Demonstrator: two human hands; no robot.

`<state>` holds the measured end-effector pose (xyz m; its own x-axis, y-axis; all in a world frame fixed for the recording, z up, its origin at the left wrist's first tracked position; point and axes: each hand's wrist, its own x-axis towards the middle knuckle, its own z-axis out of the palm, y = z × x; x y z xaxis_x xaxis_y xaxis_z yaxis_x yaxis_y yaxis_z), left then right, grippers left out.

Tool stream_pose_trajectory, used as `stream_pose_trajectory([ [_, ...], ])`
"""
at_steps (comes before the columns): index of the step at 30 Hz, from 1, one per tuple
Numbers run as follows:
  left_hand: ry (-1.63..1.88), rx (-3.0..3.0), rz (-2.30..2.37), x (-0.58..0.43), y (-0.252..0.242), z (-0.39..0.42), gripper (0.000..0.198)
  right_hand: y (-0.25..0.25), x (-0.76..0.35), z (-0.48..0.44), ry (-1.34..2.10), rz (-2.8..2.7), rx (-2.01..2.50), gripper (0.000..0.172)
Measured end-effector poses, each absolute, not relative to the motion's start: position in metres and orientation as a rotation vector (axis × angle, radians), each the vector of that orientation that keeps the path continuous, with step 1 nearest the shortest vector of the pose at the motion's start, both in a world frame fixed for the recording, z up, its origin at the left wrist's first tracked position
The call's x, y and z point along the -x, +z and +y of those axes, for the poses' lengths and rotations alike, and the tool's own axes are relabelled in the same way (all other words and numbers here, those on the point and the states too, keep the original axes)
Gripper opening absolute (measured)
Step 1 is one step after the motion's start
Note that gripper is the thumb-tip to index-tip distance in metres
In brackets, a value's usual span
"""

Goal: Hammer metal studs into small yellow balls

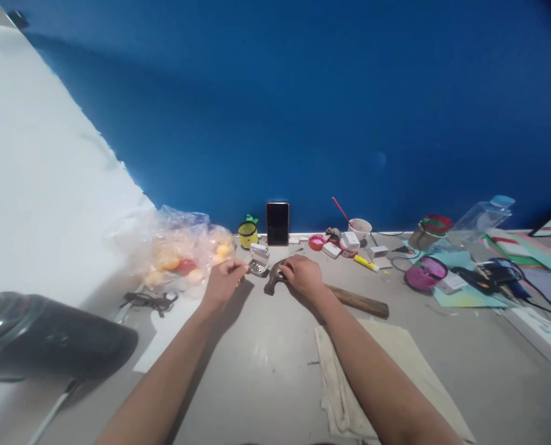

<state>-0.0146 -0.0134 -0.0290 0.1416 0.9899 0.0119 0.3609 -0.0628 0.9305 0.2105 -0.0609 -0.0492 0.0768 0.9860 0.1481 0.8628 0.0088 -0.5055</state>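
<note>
A claw hammer (361,301) lies on the grey table with its wooden handle pointing right. My right hand (306,277) rests over its metal head, fingers curled against it, and covers part of the head and handle. To the left, my left hand (224,284) is closed in a pinch just beside a small open box (257,267) with small shiny pieces in it. Whatever lies between the left fingertips is too small to make out. Under my right forearm is a folded cream cloth (396,358).
A phone (278,224) leans upright against the blue wall. At left are a plastic bag (178,247) of orange things, eyeglasses (150,301) and a dark cylinder (57,334). A white cup (359,228), glue tube (365,262), clear bottle (482,213) and power strip (542,337) stand or lie right.
</note>
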Motion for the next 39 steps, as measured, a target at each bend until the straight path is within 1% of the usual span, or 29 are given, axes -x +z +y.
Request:
stream_pose_trajectory([
  [2,0.873,-1.315,1.245,0.014,-0.037,-0.030,0.026,-0.049,-0.201,-0.062,0.454,-1.716,1.686,0.023],
  [4,0.832,-1.185,1.166,0.009,-0.045,-0.041,0.029,-0.052,-0.189,-0.063,0.683,-1.630,1.446,0.018],
  [6,0.810,-1.100,1.091,0.002,-0.049,-0.046,0.030,-0.057,-0.179,-0.065,0.860,-1.591,1.268,0.023],
  [7,0.801,-1.061,1.059,0.000,-0.050,-0.047,0.030,-0.060,-0.175,-0.065,0.891,-1.585,1.223,0.024],
  [11,0.791,-0.970,0.994,-0.001,-0.050,-0.049,0.032,-0.068,-0.167,-0.066,0.860,-1.544,1.197,0.016],
  [14,0.780,-1.053,1.020,0.003,-0.047,-0.044,0.030,-0.071,-0.168,-0.063,0.905,-1.480,1.193,0.017],
  [16,0.798,-1.263,1.102,0.003,-0.042,-0.034,0.023,-0.072,-0.172,-0.060,0.943,-1.404,1.232,0.019],
  [19,0.884,-1.721,1.246,-0.006,-0.030,-0.013,0.010,-0.075,-0.182,-0.054,0.886,-1.321,1.353,0.017],
  [20,0.879,-1.867,1.285,-0.011,-0.027,-0.007,0.013,-0.076,-0.186,-0.052,0.836,-1.321,1.388,0.015],
  [22,0.752,-2.152,1.347,-0.022,-0.020,0.003,0.022,-0.078,-0.192,-0.049,0.728,-1.355,1.435,0.013],
  [23,0.638,-2.283,1.370,-0.027,-0.018,0.005,0.023,-0.079,-0.195,-0.048,0.682,-1.379,1.449,0.012],
  [25,0.404,-2.474,1.402,-0.034,-0.016,0.005,0.017,-0.082,-0.197,-0.047,0.610,-1.442,1.457,0.012],
  [27,0.253,-2.553,1.427,-0.036,-0.015,0.004,0.015,-0.083,-0.198,-0.047,0.552,-1.503,1.458,0.011],
  [29,0.196,-2.548,1.452,-0.031,-0.014,0.005,0.021,-0.083,-0.198,-0.047,0.545,-1.528,1.458,0.011],
  [31,0.187,-2.531,1.453,-0.025,-0.012,0.007,0.025,-0.081,-0.197,-0.047,0.563,-1.518,1.466,0.011],
  [35,0.159,-2.551,1.338,-0.018,-0.008,0.010,0.022,-0.079,-0.193,-0.049,0.552,-1.587,1.418,0.008],
  [37,0.130,-2.548,1.260,-0.018,-0.007,0.011,0.024,-0.079,-0.189,-0.051,0.548,-1.650,1.373,0.008],
  [39,0.173,-2.505,1.192,-0.018,-0.007,0.013,0.026,-0.081,-0.185,-0.052,0.539,-1.685,1.380,0.010],
])
